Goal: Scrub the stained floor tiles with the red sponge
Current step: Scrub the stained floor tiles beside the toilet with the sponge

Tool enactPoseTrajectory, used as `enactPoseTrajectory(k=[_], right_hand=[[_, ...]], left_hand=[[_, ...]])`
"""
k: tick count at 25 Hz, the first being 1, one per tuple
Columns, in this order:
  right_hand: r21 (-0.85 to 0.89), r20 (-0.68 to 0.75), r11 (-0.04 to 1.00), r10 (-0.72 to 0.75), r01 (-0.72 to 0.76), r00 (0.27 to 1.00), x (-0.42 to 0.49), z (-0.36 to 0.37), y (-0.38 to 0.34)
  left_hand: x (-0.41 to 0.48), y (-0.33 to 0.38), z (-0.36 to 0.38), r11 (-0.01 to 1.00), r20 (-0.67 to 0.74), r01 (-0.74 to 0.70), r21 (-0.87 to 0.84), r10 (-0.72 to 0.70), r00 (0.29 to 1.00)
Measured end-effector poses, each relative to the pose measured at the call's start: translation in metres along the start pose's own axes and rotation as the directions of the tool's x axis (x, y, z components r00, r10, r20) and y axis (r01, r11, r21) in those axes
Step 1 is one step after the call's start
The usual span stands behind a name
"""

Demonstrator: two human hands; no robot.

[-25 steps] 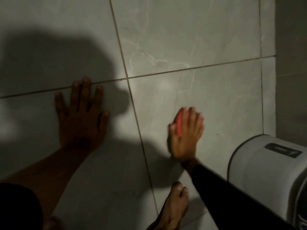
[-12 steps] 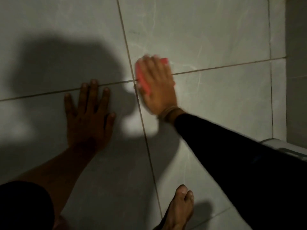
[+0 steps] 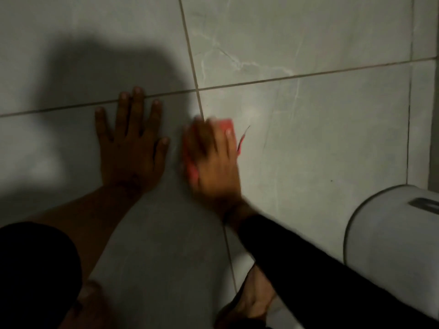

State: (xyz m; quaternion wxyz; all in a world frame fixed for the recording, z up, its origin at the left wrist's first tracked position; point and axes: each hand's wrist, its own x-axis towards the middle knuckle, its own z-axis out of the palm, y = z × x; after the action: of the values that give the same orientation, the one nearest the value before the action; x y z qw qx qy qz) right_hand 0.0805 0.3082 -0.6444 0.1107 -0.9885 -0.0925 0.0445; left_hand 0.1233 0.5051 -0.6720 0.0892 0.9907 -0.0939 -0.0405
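Grey floor tiles (image 3: 320, 138) — right hand (image 3: 213, 162) clasps red sponge (image 3: 226, 125), left hand (image 3: 133, 148) splayed flat — white bin (image 3: 392, 233) near.

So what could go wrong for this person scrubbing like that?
Three things, I'd guess. The right hand drives the sponge close beside the braced left hand, so a stroke may hit its fingers. The left hand lies flat bearing weight on the tile; if the tile is wet, it may slip. The bare foot sits just behind the scrubbing arm, and the white bin crowds the right side, limiting strokes that way.
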Motion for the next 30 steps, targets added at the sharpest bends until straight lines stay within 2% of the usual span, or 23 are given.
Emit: enactPoseTrajectory(k=[3, 5, 6, 8, 10, 11, 12, 14, 15, 17, 19, 21, 23, 25, 27, 28, 30], right_hand=[[-0.029, 0.215, 0.999, -0.018, 0.025, 0.976, -0.132, -0.008, -0.008], [-0.086, 0.227, 0.984, 0.172, -0.156, 0.959, -0.17, -0.014, 0.017], [-0.136, 0.183, 0.946, 0.315, -0.293, 0.931, -0.168, -0.017, 0.036], [-0.143, 0.036, 0.817, 0.569, -0.559, 0.822, -0.134, -0.026, 0.081], [-0.036, -0.119, 0.684, 0.721, -0.729, 0.682, -0.06, -0.035, 0.128], [-0.008, -0.178, 0.66, 0.739, -0.751, 0.65, -0.017, -0.038, 0.143], [-0.013, -0.21, 0.675, 0.719, -0.737, 0.662, 0.022, -0.039, 0.145], [-0.063, -0.212, 0.81, 0.56, -0.583, 0.801, 0.06, -0.027, 0.113], [-0.084, -0.203, 0.873, 0.457, -0.48, 0.866, 0.054, -0.018, 0.085], [-0.102, -0.108, 0.938, 0.322, -0.333, 0.941, -0.008, -0.003, 0.028], [-0.123, 0.021, 0.934, 0.341, -0.336, 0.94, -0.09, -0.008, 0.01], [-0.166, 0.086, 0.895, 0.432, -0.415, 0.898, -0.127, -0.019, 0.041], [-0.131, 0.053, 0.809, 0.582, -0.572, 0.811, -0.101, -0.032, 0.088], [-0.086, -0.097, 0.734, 0.667, -0.674, 0.739, -0.033, -0.043, 0.127], [-0.066, -0.179, 0.779, 0.605, -0.623, 0.776, 0.044, -0.045, 0.137], [-0.084, -0.193, 0.837, 0.519, -0.541, 0.833, 0.073, -0.039, 0.122], [-0.097, -0.137, 0.957, 0.26, -0.274, 0.956, 0.098, -0.022, 0.069]], left_hand=[[-0.001, 0.0, 0.0, 1.0, 0.016, 0.007, -0.006, -0.007, 1.0], [-0.001, 0.0, -0.001, 1.0, 0.016, 0.005, -0.009, -0.005, 1.0], [-0.001, 0.0, -0.001, 1.0, 0.013, 0.005, -0.006, -0.005, 1.0], [0.0, -0.001, 0.0, 1.0, 0.013, 0.007, -0.001, -0.007, 1.0], [-0.001, 0.0, 0.001, 1.0, 0.006, 0.005, -0.001, -0.005, 1.0], [-0.001, 0.001, 0.002, 1.0, 0.001, 0.008, 0.004, -0.008, 1.0], [0.0, 0.0, 0.002, 1.0, 0.003, 0.011, 0.009, -0.011, 1.0], [0.002, 0.0, 0.0, 1.0, 0.016, 0.008, 0.011, -0.009, 1.0], [0.002, 0.0, -0.001, 1.0, 0.02, 0.01, 0.007, -0.01, 1.0], [0.001, 0.0, -0.003, 1.0, 0.018, 0.017, -0.008, -0.017, 1.0], [-0.001, 0.001, -0.004, 1.0, 0.022, 0.011, -0.012, -0.011, 1.0], [0.0, 0.002, -0.005, 1.0, 0.029, 0.008, -0.005, -0.007, 1.0], [0.001, 0.001, -0.006, 1.0, 0.035, 0.013, -0.007, -0.013, 0.999], [0.0, 0.002, -0.005, 1.0, 0.033, 0.009, -0.006, -0.008, 0.999], [0.0, 0.003, -0.003, 1.0, 0.023, 0.0, 0.01, 0.0, 1.0], [0.0, 0.003, -0.002, 1.0, 0.019, 0.001, 0.01, -0.002, 1.0], [0.0, 0.002, 0.0, 1.0, 0.01, 0.008, -0.005, -0.008, 1.0]])
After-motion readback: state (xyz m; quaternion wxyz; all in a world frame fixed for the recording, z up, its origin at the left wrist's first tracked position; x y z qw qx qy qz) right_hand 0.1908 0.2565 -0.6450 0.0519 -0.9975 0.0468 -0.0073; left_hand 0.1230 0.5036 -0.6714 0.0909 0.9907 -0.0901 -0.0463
